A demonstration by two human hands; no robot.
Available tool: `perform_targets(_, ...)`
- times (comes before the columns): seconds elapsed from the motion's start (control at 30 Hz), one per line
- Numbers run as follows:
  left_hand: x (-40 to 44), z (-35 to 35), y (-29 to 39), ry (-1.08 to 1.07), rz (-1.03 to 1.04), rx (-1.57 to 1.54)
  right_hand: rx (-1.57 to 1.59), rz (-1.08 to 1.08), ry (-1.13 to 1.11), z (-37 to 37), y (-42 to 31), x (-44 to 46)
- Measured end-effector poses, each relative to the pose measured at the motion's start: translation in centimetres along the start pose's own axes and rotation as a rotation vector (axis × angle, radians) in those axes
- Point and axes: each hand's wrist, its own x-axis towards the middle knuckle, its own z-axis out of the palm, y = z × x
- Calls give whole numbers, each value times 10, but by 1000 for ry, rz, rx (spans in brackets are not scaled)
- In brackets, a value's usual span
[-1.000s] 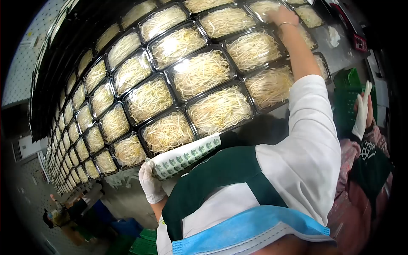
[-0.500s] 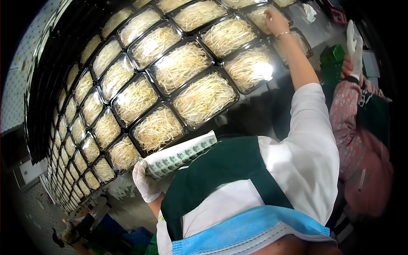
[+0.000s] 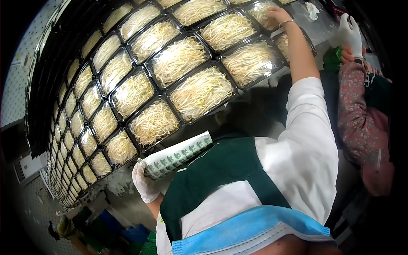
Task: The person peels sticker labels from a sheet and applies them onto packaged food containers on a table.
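Observation:
My gloved left hand [image 3: 145,183] is closed on the end of a label sheet [image 3: 180,155], white with rows of small green printed stickers, held in front of my apron. My bare right hand [image 3: 280,16], a bracelet at its wrist, reaches out to a tray of bean sprouts [image 3: 260,12] at the far side. Its fingers lie stretched over the film of that tray; whether a sticker is under them is too small to see. Closer to me is another film-covered black tray of bean sprouts [image 3: 248,63], beside a larger one [image 3: 202,93].
Many more sprout trays [image 3: 123,100] stand in tight rows to the left. At right, another person's white-gloved hand [image 3: 350,37] is up, their other hand at its wrist. Green crates [image 3: 332,58] are beyond the table edge. Another person [image 3: 70,227] is at lower left.
My right hand has shifted slightly, its fingers now more stretched over the tray. The view has moved a little. The co-worker's gloved hand at right has changed pose.

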Motion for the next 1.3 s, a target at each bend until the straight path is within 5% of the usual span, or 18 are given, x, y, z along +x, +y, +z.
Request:
perform_targets(0.2,-11,13,2,55,-45,-12,132,47,-105,-10,-2,7)
perform_targets(0.33,-8,4,0,27,32,45,-245,-100,70,-22,-30,-15)
perform_targets(0.43,-7,2,-4,41,-2,-14,-423,-154,-14,-10,-16,-18)
perform_targets(0.6,-12,12,7,60,-20,-8,-1223,-309,312,25,-23,-34)
perform_targets(0.7,-10,0,0,58,-24,-18,-1427,-239,581,0,-74,-99)
perform_targets(0.73,-10,1,1,36,-26,-17,-1323,-384,895,-22,-31,-82)
perform_targets(0.8,-12,2,1,33,-5,-18,-1023,-84,504,-55,-26,-107)
perform_targets(0.9,-10,-4,-2,-13,20,-26,-388,-170,171,-60,-6,-161)
perform_targets(1.13,-16,-11,0,-87,55,1,-588,-317,143,-35,12,-168)
perform_targets(1.2,-17,-18,-1,-66,69,60,-1034,-320,333,-28,6,-175)
perform_targets(1.23,-15,-28,-6,-52,64,41,-1127,57,312,-39,-5,-171)
perform_targets(1.3,-15,-42,-12,-29,62,-6,-994,-12,499,-55,10,-176)
